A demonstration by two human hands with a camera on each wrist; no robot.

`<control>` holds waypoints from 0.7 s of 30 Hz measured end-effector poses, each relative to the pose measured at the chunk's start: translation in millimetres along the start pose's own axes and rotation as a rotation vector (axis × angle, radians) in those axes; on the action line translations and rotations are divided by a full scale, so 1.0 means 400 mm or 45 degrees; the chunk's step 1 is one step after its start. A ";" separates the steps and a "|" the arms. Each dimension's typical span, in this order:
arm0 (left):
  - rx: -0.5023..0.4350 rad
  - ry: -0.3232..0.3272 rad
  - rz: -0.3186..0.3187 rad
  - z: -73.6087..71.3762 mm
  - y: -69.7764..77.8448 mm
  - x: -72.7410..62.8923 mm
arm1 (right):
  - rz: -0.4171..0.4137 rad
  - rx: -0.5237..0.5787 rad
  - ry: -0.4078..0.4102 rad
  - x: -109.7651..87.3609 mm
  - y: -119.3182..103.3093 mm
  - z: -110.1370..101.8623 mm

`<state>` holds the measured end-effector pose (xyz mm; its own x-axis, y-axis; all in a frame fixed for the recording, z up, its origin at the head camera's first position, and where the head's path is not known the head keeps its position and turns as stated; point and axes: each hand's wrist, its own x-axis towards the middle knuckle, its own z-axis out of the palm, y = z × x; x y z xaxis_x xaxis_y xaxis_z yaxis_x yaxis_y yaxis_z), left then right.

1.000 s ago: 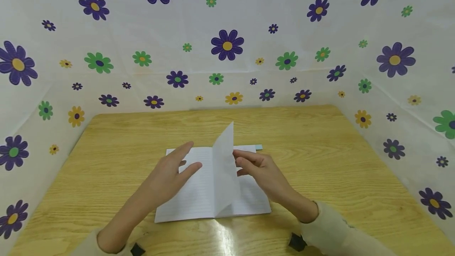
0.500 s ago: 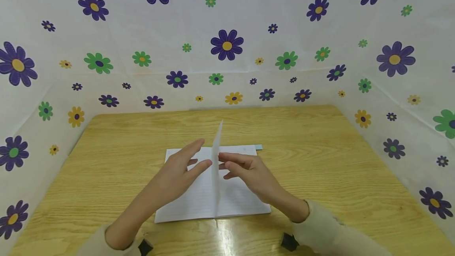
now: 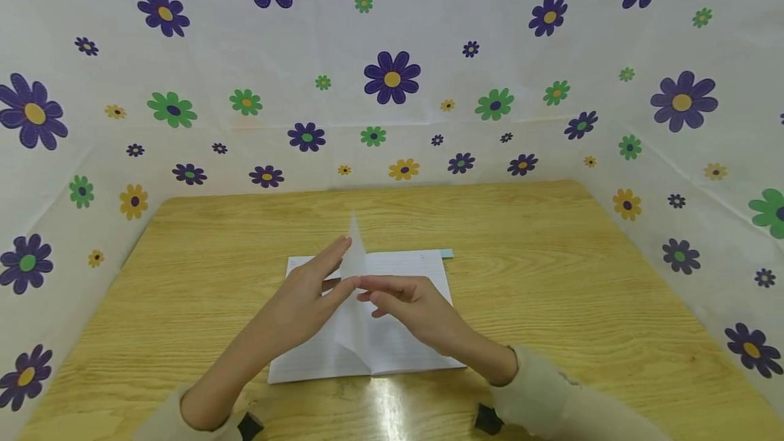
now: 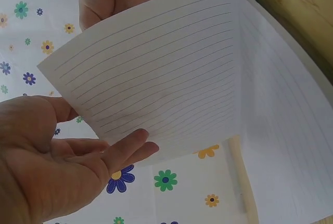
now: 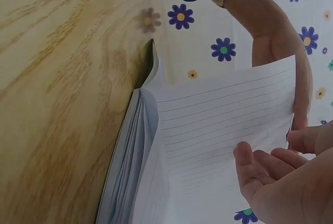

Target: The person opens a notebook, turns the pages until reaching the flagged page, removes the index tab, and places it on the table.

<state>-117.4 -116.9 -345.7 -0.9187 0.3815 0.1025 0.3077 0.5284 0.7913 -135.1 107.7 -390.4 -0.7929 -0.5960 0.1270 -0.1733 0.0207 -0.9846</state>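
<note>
An open lined notebook [image 3: 413,342] lies on the wooden table, with one leaf [image 3: 354,258] standing up from its middle and leaning left. My left hand [image 3: 303,305] is over the left side, fingers loosely extended along the leaf's left face. In the left wrist view its thumb is by the edge of the leaf [image 4: 166,73]. From the right, my right hand [image 3: 422,312] reaches to the leaf with fingers extended against it. The right wrist view has those fingertips [image 5: 243,152] on the lined leaf [image 5: 223,115]. The hands nearly meet at the leaf's outer edge.
A pale blue tab [image 3: 447,253] sticks out at the notebook's top right. The wooden table [image 3: 582,278] extends on all sides of it. White cloth [image 3: 263,46] with printed flowers stands behind and at both sides. Dark blocks [image 3: 488,419] are at the sleeves.
The leaf has swung from leaning right, through upright, to leaning left. My right hand has moved left along with it, and my left hand has shifted slightly right to meet the leaf.
</note>
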 end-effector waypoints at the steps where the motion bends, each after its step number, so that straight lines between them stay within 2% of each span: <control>1: 0.016 -0.002 0.001 -0.001 -0.001 -0.003 | -0.013 -0.042 -0.012 0.001 0.004 0.003; 8: 0.199 0.007 0.027 -0.013 -0.009 -0.025 | -0.076 -0.431 -0.089 -0.005 0.023 0.022; 12: 0.305 0.004 0.022 -0.022 -0.015 -0.038 | -0.087 -0.555 -0.161 -0.011 0.032 0.027; 14: 0.347 -0.012 0.001 -0.025 -0.020 -0.045 | -0.092 -0.615 -0.206 -0.011 0.037 0.029; 17: 0.411 -0.049 -0.074 -0.027 -0.029 -0.056 | -0.056 -0.726 -0.262 -0.010 0.042 0.031; 21: 0.540 -0.081 -0.162 -0.023 -0.047 -0.071 | -0.026 -0.924 -0.288 -0.010 0.051 0.032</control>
<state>-99.5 -144.6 -357.8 -0.9428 0.3323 -0.0273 0.2799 0.8332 0.4768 -127.9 100.3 -412.6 -0.6599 -0.7503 0.0402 -0.5897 0.4841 -0.6464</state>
